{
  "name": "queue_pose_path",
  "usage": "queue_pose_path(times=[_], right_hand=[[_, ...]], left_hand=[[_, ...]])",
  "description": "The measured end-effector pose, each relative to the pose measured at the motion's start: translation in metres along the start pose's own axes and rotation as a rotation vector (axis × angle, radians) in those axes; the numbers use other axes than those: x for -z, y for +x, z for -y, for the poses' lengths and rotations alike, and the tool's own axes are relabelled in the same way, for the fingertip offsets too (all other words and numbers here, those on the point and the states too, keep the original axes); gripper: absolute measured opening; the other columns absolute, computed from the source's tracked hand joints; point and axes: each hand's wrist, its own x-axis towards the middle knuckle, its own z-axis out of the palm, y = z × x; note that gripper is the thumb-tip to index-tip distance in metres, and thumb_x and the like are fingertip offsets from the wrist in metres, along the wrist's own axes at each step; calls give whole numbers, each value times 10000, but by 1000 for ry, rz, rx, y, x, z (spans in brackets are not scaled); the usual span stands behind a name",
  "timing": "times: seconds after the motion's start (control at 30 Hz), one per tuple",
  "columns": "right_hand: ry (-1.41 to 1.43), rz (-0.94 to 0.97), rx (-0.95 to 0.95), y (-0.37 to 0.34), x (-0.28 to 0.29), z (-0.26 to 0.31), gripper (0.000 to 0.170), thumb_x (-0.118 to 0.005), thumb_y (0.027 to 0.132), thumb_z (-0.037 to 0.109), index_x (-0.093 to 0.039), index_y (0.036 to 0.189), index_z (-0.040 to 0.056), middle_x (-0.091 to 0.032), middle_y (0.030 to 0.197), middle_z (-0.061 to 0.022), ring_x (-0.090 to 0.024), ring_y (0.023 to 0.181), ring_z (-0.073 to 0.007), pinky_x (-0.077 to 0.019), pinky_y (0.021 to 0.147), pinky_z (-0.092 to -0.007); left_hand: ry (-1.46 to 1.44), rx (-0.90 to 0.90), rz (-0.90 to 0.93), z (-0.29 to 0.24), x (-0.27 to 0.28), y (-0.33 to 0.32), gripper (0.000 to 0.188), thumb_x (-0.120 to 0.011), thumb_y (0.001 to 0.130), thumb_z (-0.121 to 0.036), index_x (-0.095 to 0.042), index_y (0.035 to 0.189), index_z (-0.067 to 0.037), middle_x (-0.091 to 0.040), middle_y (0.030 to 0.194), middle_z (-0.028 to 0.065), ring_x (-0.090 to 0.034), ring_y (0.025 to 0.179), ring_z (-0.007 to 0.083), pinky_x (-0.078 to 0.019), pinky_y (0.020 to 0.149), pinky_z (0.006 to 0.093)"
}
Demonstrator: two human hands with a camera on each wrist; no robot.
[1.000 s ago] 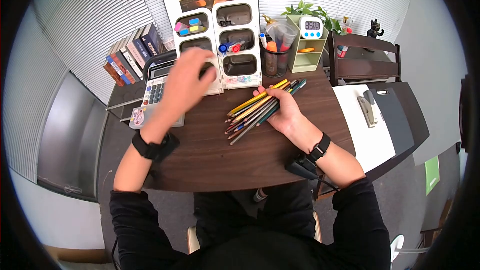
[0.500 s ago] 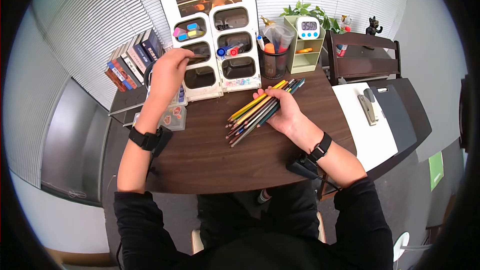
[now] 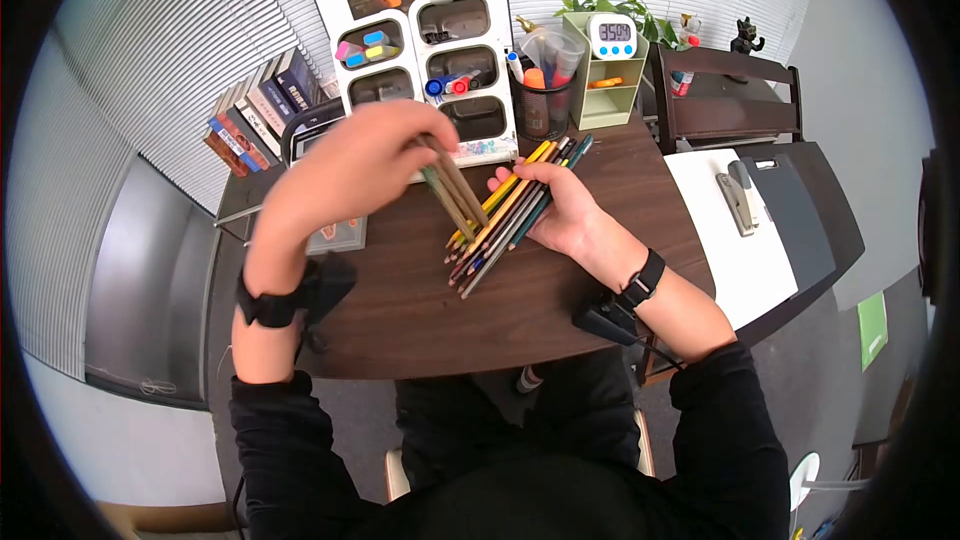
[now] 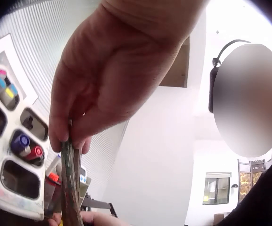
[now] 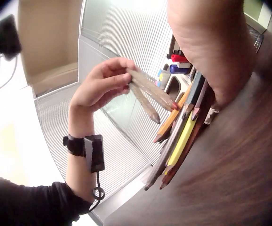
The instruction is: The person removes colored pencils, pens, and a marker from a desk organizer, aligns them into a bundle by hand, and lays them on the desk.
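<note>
My left hand (image 3: 355, 160) pinches a few pencils (image 5: 151, 89) between thumb and fingertips. In the head view they slant down, their sharpened ends overlapping the bundle of colored pencils (image 3: 515, 218) in my right hand (image 3: 572, 212). The right hand's thumb lies over that bundle, which fans out toward the left above the table. Yellow, brown, grey and dark green barrels show in it. Behind the left hand stands a white organizer (image 3: 420, 60) with dark compartments; the hand hides its lower left part. Highlighters (image 3: 368, 48) and capped markers (image 3: 452, 86) lie in other compartments.
A mesh pen cup (image 3: 545, 112) and a green stand (image 3: 608, 105) with a timer (image 3: 613, 36) are at the back of the table (image 3: 430, 325). Books (image 3: 262, 110) stand at the left. On the right, a chair holds white paper (image 3: 705, 225) and a stapler (image 3: 736, 205).
My left hand has gone from the organizer's left middle compartment rightward and down to the bundle, with pencils pinched in it. The right hand has kept its hold, nearly still.
</note>
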Motion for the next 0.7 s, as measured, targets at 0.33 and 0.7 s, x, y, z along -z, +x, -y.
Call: queue_pose_path(times=[0.33,0.7], right_hand=[[-16,238,-141,-9,-5,-3,395,-430,947,348,-510,1210,65,-596,1152,-101,-571,1070,-242,-438,950,-429],[-115,228,-97,-13,-9,-5,437,-442,943,391,-490,1225,61,-586,1171,-109,-572,1068,-234,-438,944,-436]], left_hand=[[-59,-29,167,34,-91,60,373,-425,805,11,-492,1169,-37,-489,1132,193,-564,969,343,-466,844,387],[-205,111,-26,7,-111,52,565,-409,776,73,-390,1319,-82,-417,1268,213,-476,1141,372,-406,939,404]])
